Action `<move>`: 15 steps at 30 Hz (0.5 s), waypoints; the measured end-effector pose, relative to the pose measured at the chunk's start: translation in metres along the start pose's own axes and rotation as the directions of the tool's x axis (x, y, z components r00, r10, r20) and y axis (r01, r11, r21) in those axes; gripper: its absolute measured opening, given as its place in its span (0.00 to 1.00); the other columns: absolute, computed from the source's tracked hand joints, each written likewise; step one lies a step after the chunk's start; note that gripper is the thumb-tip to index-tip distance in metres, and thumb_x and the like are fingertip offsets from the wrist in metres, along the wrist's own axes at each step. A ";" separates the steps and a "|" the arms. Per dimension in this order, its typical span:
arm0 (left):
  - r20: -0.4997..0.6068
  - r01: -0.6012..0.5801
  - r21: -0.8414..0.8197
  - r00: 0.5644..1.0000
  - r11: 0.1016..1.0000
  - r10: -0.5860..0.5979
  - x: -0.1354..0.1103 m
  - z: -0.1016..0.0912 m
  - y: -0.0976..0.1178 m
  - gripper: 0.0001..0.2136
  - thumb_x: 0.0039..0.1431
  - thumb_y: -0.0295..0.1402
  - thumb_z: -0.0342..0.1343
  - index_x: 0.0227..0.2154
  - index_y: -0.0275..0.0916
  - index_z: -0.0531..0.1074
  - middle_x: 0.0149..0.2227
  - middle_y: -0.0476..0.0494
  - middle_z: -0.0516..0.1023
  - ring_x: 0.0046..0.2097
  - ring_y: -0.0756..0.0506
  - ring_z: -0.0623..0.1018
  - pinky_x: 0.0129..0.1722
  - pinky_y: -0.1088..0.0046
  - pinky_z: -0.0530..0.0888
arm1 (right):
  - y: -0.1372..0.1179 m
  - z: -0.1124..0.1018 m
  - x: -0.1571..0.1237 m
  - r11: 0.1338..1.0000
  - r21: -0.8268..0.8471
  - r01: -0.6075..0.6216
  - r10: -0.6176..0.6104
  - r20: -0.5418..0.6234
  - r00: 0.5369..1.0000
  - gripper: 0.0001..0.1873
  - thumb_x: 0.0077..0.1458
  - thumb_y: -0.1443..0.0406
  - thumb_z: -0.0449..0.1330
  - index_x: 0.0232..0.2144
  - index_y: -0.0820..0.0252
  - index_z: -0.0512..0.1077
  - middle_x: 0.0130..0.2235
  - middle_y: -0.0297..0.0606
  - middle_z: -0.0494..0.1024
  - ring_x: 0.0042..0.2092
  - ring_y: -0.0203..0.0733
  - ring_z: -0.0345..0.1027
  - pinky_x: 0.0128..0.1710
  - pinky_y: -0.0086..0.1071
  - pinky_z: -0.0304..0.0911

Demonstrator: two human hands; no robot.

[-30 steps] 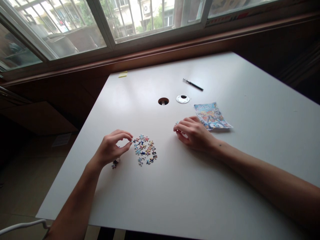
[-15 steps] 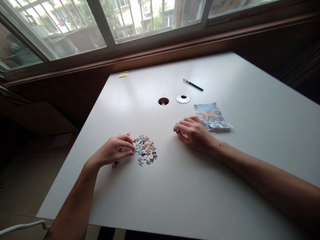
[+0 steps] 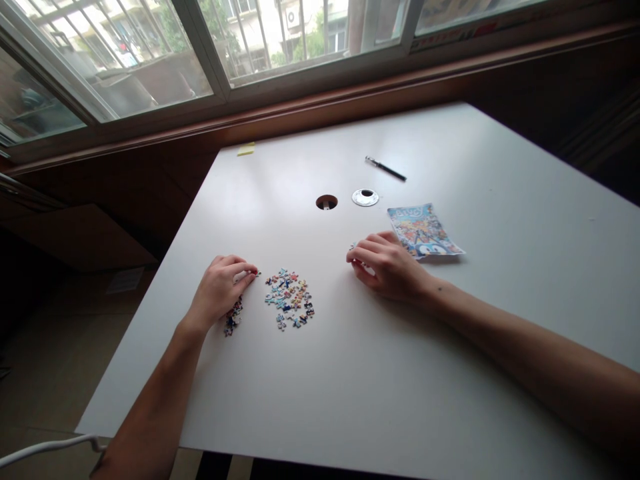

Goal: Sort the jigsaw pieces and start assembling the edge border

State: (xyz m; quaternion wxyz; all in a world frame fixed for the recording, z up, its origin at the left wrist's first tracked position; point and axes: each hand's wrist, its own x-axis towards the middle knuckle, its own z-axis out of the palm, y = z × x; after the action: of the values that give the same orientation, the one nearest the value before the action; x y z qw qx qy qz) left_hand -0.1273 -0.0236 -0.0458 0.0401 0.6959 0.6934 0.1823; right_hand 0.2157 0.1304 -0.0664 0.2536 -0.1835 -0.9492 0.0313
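Observation:
Thumb and fingertips of my left hand (image 3: 224, 288) pinch a small jigsaw puzzle piece (image 3: 258, 273) at the upper left of a loose pile of puzzle pieces (image 3: 293, 298). Below that hand, partly covered by it, lies a second small pile of puzzle pieces (image 3: 232, 319). My right hand (image 3: 385, 265) rests on the white table (image 3: 320, 387) with curled fingers closed together. A bit of a puzzle piece (image 3: 353, 246) shows behind its fingers; what lies inside them is hidden. A colourful picture sheet (image 3: 425, 230) lies just beyond the right hand, its near left corner by the wrist.
A round cable hole (image 3: 327, 202) opens in the tabletop, with its silver cover (image 3: 365, 197) lying beside it. Further back are a black pen (image 3: 385, 168) and a yellow sticky note (image 3: 246, 149). A white cable (image 3: 50, 450) runs at the lower left.
My left hand has moved up and left, from the left side of the larger pile to the single piece above it. More of the smaller pile shows. The right hand has stayed still.

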 end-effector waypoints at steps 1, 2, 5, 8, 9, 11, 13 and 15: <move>0.005 -0.002 -0.003 1.000 1.000 0.002 0.000 -0.001 0.002 0.10 0.64 0.37 0.55 0.38 0.43 0.80 0.42 0.42 0.80 0.47 0.39 0.74 0.50 0.61 0.70 | 0.000 0.000 0.000 1.000 -0.002 -0.001 0.001 0.001 1.000 0.07 0.60 0.71 0.55 0.36 0.58 0.72 0.33 0.37 0.78 0.38 0.43 0.69 0.46 0.39 0.55; 0.012 -0.002 -0.006 1.000 1.000 0.002 0.001 -0.002 0.003 0.09 0.64 0.36 0.54 0.37 0.43 0.80 0.42 0.42 0.80 0.47 0.39 0.74 0.50 0.61 0.69 | 0.000 0.000 0.000 1.000 -0.004 -0.001 0.001 0.000 1.000 0.07 0.60 0.71 0.55 0.36 0.58 0.72 0.33 0.37 0.78 0.37 0.43 0.69 0.46 0.39 0.55; 0.031 0.022 -0.032 0.999 0.999 -0.021 0.001 -0.003 0.007 0.07 0.63 0.36 0.55 0.35 0.41 0.76 0.41 0.42 0.79 0.46 0.40 0.74 0.49 0.62 0.70 | 0.000 0.000 0.000 1.000 -0.004 0.001 -0.001 0.000 1.000 0.06 0.60 0.71 0.55 0.35 0.58 0.71 0.33 0.36 0.78 0.37 0.43 0.69 0.46 0.39 0.55; -0.017 0.099 -0.128 0.995 0.987 -0.102 0.000 -0.004 0.010 0.07 0.63 0.37 0.55 0.35 0.40 0.74 0.37 0.45 0.80 0.40 0.43 0.77 0.42 0.67 0.71 | 0.001 0.000 -0.001 1.000 -0.001 -0.001 0.001 0.003 1.000 0.07 0.60 0.71 0.55 0.36 0.57 0.71 0.33 0.36 0.78 0.38 0.43 0.69 0.47 0.40 0.54; -0.043 0.117 -0.163 0.991 0.980 -0.125 0.000 -0.004 0.011 0.07 0.63 0.38 0.56 0.36 0.40 0.73 0.36 0.46 0.80 0.38 0.45 0.77 0.41 0.68 0.71 | 0.001 0.000 -0.001 1.000 0.000 -0.001 0.001 0.004 1.000 0.07 0.60 0.71 0.55 0.36 0.57 0.72 0.33 0.37 0.78 0.38 0.43 0.69 0.47 0.40 0.54; -0.063 0.118 -0.203 0.989 0.972 -0.133 -0.001 -0.005 0.013 0.08 0.63 0.39 0.56 0.37 0.40 0.74 0.35 0.47 0.81 0.37 0.46 0.78 0.40 0.70 0.71 | 0.001 0.000 -0.002 1.000 0.002 -0.001 0.001 0.006 1.000 0.07 0.60 0.71 0.55 0.36 0.57 0.72 0.33 0.37 0.78 0.38 0.43 0.69 0.47 0.40 0.54; -0.031 0.099 -0.207 0.994 0.973 -0.107 -0.002 -0.006 0.014 0.09 0.62 0.40 0.57 0.36 0.40 0.76 0.35 0.47 0.81 0.37 0.46 0.78 0.40 0.70 0.72 | 0.001 0.000 -0.001 1.000 0.005 -0.003 0.003 0.008 1.000 0.07 0.60 0.71 0.55 0.36 0.57 0.72 0.33 0.37 0.78 0.38 0.43 0.69 0.47 0.40 0.54; 0.034 0.088 -0.201 0.996 0.976 -0.083 -0.002 -0.006 0.015 0.09 0.61 0.40 0.58 0.34 0.41 0.77 0.33 0.46 0.81 0.36 0.46 0.78 0.38 0.71 0.72 | 0.001 0.000 -0.001 1.000 0.007 -0.009 0.009 0.009 1.000 0.07 0.59 0.71 0.55 0.36 0.57 0.72 0.33 0.37 0.78 0.38 0.43 0.69 0.46 0.40 0.54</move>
State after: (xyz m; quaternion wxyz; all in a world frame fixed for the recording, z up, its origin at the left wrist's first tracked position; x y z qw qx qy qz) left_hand -0.1152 -0.0271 -0.0359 0.1269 0.6601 0.7000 0.2412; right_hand 0.2169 0.1307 -0.0671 0.2501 -0.1867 -0.9494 0.0365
